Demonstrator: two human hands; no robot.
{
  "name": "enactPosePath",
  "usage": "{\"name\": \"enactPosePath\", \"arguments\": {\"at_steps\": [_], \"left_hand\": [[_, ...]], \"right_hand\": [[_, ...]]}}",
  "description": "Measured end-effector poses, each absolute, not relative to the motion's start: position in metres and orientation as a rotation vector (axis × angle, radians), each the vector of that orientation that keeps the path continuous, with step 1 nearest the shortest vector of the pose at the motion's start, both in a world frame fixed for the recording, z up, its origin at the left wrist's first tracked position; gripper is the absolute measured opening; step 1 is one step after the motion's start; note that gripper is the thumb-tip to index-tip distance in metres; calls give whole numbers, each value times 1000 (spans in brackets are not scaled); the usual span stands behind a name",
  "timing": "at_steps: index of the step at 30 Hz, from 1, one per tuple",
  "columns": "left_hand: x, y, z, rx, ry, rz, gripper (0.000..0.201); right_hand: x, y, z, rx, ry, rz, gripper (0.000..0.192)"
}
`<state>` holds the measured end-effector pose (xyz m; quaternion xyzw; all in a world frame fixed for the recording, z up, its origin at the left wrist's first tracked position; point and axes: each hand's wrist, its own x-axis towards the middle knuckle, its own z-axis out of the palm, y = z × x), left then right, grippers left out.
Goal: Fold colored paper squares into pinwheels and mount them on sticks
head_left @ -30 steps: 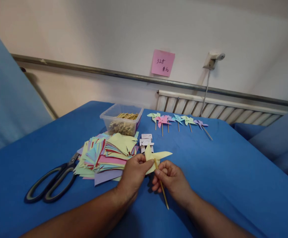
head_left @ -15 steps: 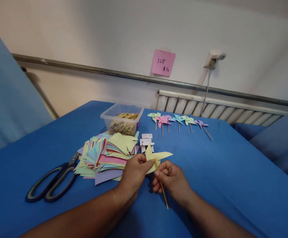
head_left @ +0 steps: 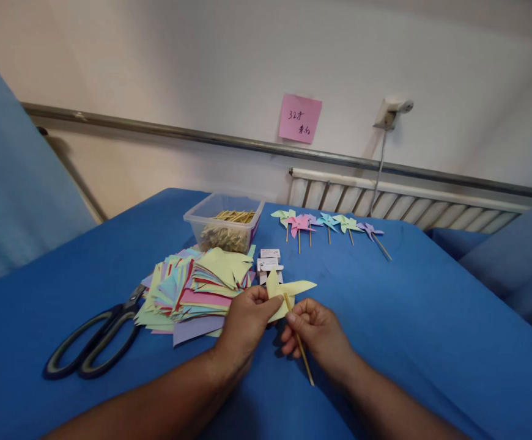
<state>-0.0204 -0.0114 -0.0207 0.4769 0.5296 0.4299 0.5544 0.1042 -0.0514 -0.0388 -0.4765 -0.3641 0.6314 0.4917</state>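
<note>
A pale yellow paper pinwheel (head_left: 297,286) is pinched by my left hand (head_left: 246,315), thumb on its near face. My right hand (head_left: 317,330) grips a thin wooden stick (head_left: 306,365) between thumb and fingers. The stick's upper end lies against the pinwheel near its middle, and its lower end slants down to the right. Whether a pin joins the two cannot be made out. Just beyond my hands stand small white boxes (head_left: 269,264). A thick stack of coloured paper pieces (head_left: 202,287) lies left of my left hand.
Large dark-handled scissors (head_left: 94,342) lie left of the paper, on the blue cloth (head_left: 403,330). Behind the stack stands a clear plastic tub (head_left: 192,220) of short sticks. Several finished pinwheels (head_left: 299,225) lie along the far edge, near a radiator (head_left: 394,195).
Both hands keep their hold on the pinwheel and stick. The stick's lower end has shifted very slightly to the right; the whole view has moved a little.
</note>
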Motion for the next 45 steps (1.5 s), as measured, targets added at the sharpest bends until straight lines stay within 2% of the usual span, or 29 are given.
{"name": "enactPosePath", "arguments": {"at_steps": [13, 22, 28, 45], "left_hand": [[-20, -11, -25, 1054, 1222, 996, 27], [-24, -13, -22, 1073, 1069, 977, 17], [-23, -11, -20, 1073, 1085, 953, 19], [-23, -12, -19, 1127, 1155, 1011, 15]], "right_hand": [[104, -51, -39, -1117, -921, 1571, 45], [105, -50, -41, -1141, -930, 1559, 46], [105, -50, -39, -1141, -925, 1567, 47], [106, -51, -39, -1131, -864, 1505, 39]]}}
